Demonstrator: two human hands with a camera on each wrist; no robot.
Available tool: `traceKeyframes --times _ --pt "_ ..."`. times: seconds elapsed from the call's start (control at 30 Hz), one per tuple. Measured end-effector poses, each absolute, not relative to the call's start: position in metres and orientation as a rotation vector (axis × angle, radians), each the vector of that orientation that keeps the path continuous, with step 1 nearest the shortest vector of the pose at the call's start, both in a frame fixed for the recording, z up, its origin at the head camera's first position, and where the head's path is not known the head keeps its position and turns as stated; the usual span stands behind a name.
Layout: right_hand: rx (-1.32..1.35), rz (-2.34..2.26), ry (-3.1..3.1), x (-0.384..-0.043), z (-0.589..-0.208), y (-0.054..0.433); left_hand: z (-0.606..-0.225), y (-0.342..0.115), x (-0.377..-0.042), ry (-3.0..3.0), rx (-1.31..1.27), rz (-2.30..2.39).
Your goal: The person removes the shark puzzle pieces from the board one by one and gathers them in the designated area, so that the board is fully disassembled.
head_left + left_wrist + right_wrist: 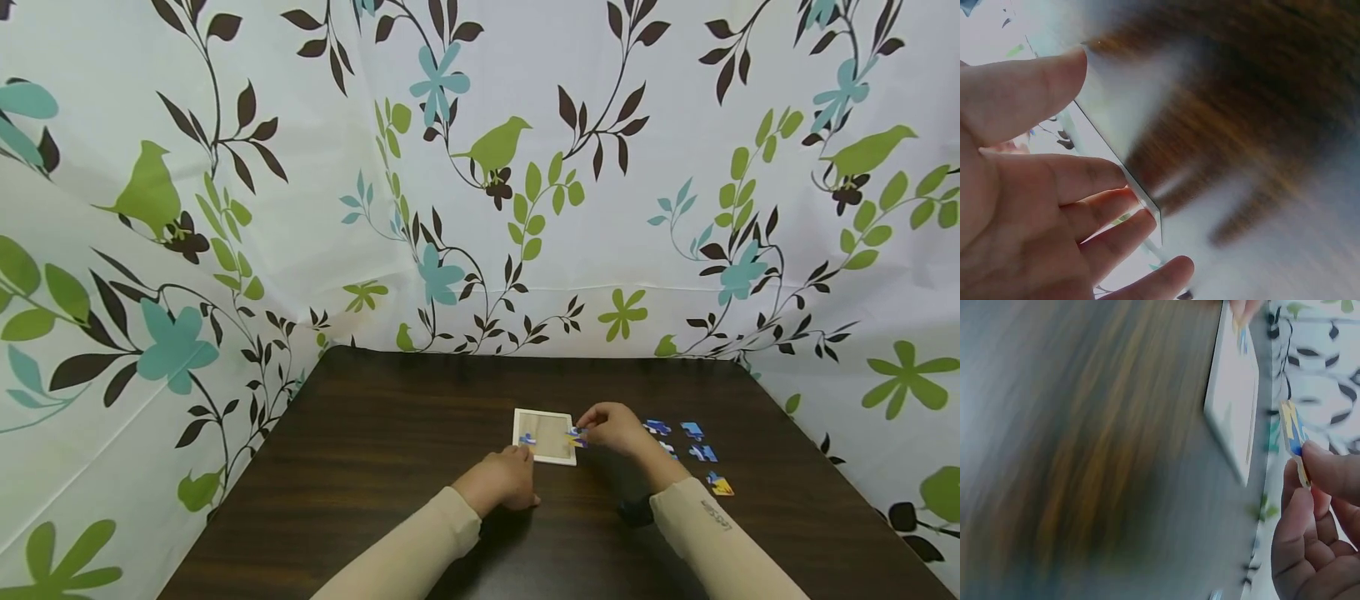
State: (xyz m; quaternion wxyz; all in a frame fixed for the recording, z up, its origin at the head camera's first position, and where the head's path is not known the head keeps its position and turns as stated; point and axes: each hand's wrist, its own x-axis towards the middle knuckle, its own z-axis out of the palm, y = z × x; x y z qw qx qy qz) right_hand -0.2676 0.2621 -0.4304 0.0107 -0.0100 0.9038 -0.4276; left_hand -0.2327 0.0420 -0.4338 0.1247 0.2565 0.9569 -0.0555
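A shallow wooden puzzle tray (546, 460) with a pale rim lies on the dark table. One blue puzzle piece (527, 439) is inside it at the left. My right hand (617, 429) pinches a yellow and blue puzzle piece (1293, 428) between thumb and fingers, above the tray's right rim in the head view. At the tray's near left corner is my left hand (506, 477). In the left wrist view its fingers (1119, 240) are extended along the tray's edge, with the thumb apart.
Several loose pieces lie right of the right hand, among them a blue piece (692, 430), another blue one (703, 452) and a yellow and blue one (720, 484). A patterned curtain (525, 317) hangs behind the brown table (390, 433).
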Motion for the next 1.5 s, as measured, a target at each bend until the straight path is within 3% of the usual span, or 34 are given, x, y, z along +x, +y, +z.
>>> traceKeyframes --times 0.6,1.5 --pt "0.185 -1.185 2.822 -0.215 -0.439 0.384 -0.436 0.04 -0.233 2.766 0.767 -0.135" --pt "0.245 -0.942 2.987 -0.202 -0.448 0.389 -0.43 0.039 -0.228 2.795 0.744 -0.122"
